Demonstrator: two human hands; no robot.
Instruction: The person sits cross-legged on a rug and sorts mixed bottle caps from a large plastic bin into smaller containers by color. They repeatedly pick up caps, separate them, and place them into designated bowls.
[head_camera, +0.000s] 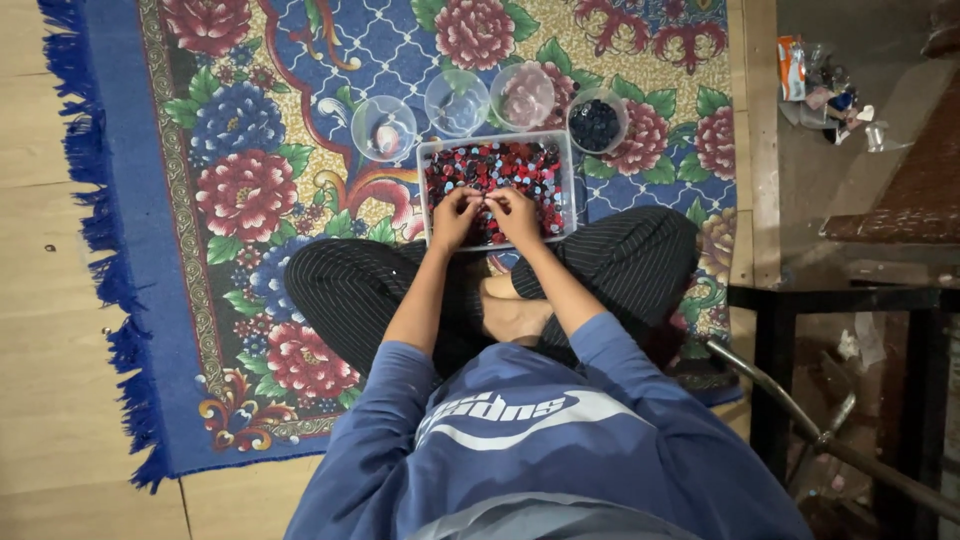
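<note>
Nearest the camera, a blue long-sleeved top with a white printed band across the chest, sleeves pushed up past the elbows. Below that, crossed legs in black pinstriped trousers (350, 290), a bare foot (510, 312) tucked between them. Seated on a blue fringed rug with red and pink flower pattern (240, 190), spread over a pale wooden floor (50, 330).

Forearms reaching forward, meeting over the near edge of a clear rectangular plastic tray (572, 185) resting on the rug just ahead of the knees, filled with small red, black and pale blue round pieces (500, 165). Left hand (455, 218) and right hand (516, 213) close together, almost touching, fingers (467, 201) curled and pinched down among the pieces; too small to tell whether anything is gripped.

Beyond the tray, touching or just beside its far edge, a row of four clear round plastic cups: leftmost (384, 128), second (457, 102), third (523, 95), and rightmost (596, 122) holding dark blue pieces.

Far right, a dark metal-framed bench (850, 295) and a scatter of small packets (825, 90) on the floor.
</note>
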